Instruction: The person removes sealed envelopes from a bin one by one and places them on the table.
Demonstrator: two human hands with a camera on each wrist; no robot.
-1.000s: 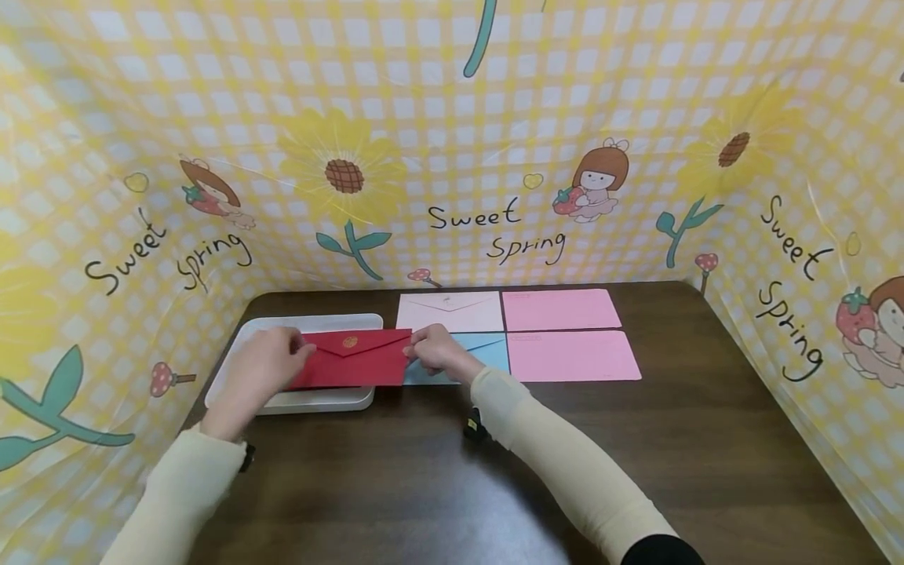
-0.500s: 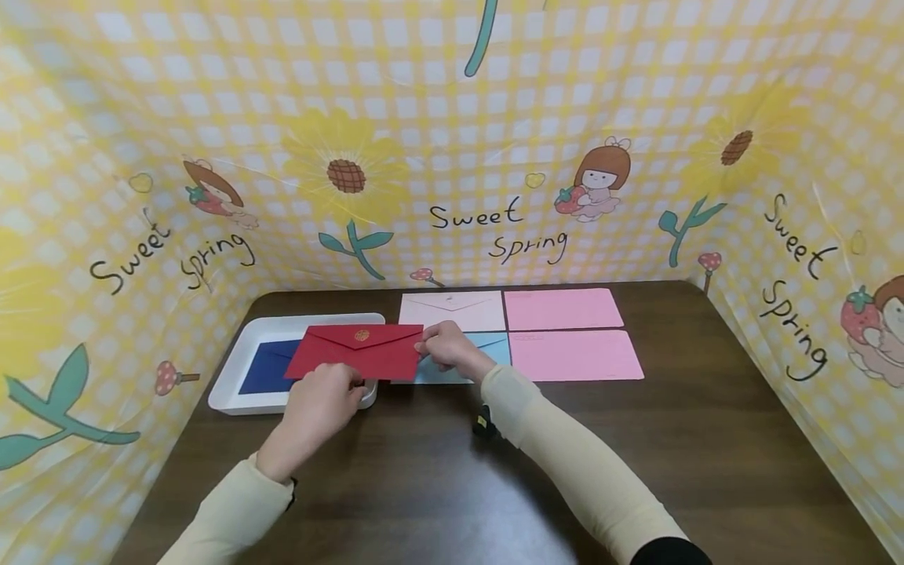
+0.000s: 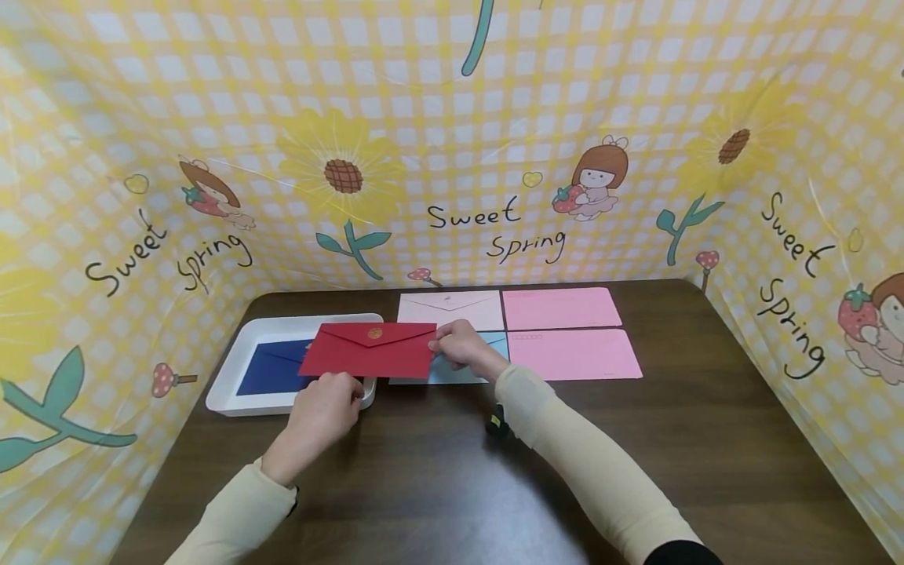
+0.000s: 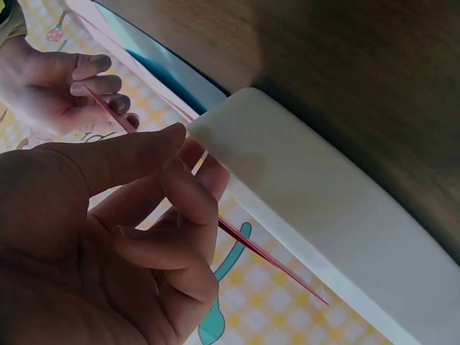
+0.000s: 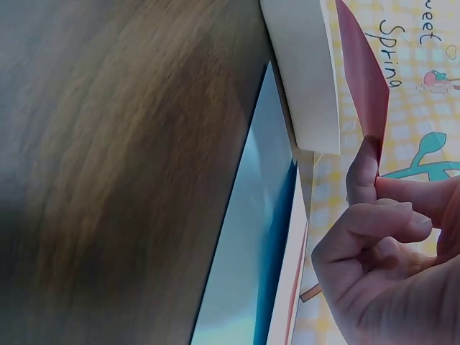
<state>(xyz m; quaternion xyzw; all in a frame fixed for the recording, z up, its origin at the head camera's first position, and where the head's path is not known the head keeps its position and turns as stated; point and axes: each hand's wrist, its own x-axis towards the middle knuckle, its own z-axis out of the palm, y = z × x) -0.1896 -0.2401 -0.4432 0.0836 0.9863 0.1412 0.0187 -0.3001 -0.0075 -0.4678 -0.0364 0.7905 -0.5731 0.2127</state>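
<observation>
In the head view my right hand (image 3: 466, 346) pinches the right edge of a red envelope (image 3: 367, 357) with a gold seal. That pinch between thumb and finger also shows on the red envelope (image 5: 366, 79) in the right wrist view. The envelope hangs over the right part of a white tray (image 3: 243, 404). A dark blue envelope (image 3: 271, 369) lies in the tray, partly covered. My left hand (image 3: 323, 412) is at the tray's front rim, just below the red envelope's near edge. Its fingers (image 4: 169, 251) curl loosely with nothing seen between them; whether they touch the envelope is unclear.
Right of the tray lie a light blue envelope (image 3: 459, 375), a white envelope (image 3: 452, 312) and two pink envelopes, one at the back (image 3: 561, 308) and one in front (image 3: 575, 355). The brown table (image 3: 438, 471) is walled by a checked yellow cloth (image 3: 452, 118).
My left hand has left the red envelope's left end and moved right and nearer, to the tray's front rim. The red envelope has shifted right with my right hand, uncovering the blue one.
</observation>
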